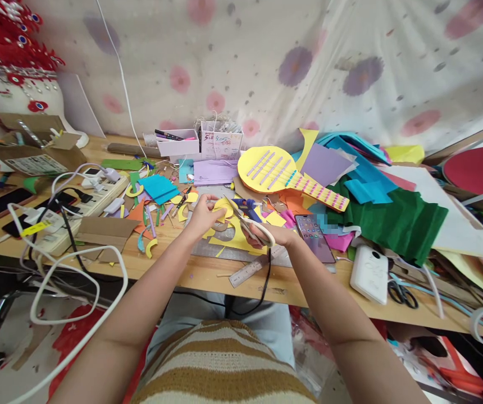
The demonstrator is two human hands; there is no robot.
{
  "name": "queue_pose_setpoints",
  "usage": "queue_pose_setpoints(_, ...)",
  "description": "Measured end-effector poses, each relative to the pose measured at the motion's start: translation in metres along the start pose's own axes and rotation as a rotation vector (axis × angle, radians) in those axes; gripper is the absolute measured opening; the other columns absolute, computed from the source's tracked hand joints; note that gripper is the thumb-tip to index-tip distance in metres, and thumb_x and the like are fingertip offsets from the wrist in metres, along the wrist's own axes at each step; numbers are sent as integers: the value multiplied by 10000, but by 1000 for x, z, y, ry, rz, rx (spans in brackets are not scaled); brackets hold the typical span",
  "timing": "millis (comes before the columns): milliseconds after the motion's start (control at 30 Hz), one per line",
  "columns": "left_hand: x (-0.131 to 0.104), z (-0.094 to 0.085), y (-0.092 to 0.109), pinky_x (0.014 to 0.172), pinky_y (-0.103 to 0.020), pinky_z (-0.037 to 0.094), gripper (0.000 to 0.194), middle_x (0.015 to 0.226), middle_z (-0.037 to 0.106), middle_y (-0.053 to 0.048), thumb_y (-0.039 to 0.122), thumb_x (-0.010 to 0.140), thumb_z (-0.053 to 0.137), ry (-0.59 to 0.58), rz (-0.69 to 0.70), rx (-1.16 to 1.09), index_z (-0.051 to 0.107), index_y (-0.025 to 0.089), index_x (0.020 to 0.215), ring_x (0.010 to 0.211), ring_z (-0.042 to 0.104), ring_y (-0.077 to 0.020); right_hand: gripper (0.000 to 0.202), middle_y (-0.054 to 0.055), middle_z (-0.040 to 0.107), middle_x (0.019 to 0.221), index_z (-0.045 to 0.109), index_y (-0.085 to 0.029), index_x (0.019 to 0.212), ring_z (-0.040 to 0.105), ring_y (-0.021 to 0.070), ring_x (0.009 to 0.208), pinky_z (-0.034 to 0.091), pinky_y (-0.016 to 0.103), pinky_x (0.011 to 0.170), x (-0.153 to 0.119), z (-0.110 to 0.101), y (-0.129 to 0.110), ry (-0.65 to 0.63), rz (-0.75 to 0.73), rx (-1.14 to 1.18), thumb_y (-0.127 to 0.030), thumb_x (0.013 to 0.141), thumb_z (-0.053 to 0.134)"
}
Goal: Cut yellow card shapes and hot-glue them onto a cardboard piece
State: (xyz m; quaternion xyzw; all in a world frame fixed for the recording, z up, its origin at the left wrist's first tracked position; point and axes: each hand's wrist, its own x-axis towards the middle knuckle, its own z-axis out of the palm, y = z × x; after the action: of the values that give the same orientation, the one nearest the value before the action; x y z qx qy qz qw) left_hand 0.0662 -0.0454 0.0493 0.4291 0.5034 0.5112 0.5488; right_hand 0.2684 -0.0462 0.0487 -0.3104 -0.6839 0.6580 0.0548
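My left hand (203, 214) pinches a small piece of yellow paper (223, 210) over the middle of the table. Just to its right, my right hand (262, 234) is closed round the light handles of a pair of scissors (244, 217). The blades point up and left, close to the yellow piece. Beneath both hands lies a larger yellow sheet (237, 238) with cut-out gaps, on a grey mat (201, 247). A blue glue gun (247, 209) rests behind the scissors. A metal ruler (247, 271) lies in front of the mat.
Behind stands a yellow paper guitar (267, 168). A phone (315, 238), white power bank (370, 275) and black scissors (402, 294) are at the right, with green crepe paper (397, 219) beyond. Left are paper scraps, a power strip (85, 207) and looping white cables (98, 249).
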Motion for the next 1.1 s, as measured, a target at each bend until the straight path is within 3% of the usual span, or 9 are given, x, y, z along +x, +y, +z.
queue_pose_setpoints(367,-2,3,3,560,-353,548,399,740,632,-1,96,621,658,-21,-50,-36,384,176,899,542,640,-155,519,-51,294,565,331,-197,723,270,72,488,226,247,460,-5,4,-6,39,-12,25,-691,699,490)
queue_pose_setpoints(633,-3,2,6,510,-270,517,383,672,626,23,92,637,651,-38,-61,2,387,175,901,507,622,-133,575,-58,292,569,343,-191,764,265,61,480,223,235,445,-5,3,-5,69,8,104,-733,654,500)
queue_pose_setpoints(1100,-2,-3,4,549,-296,532,407,704,631,9,112,620,679,-50,-64,5,401,176,910,551,636,-145,596,-70,292,532,371,-172,766,273,51,449,247,227,425,-7,-3,-2,47,6,24,-754,667,449)
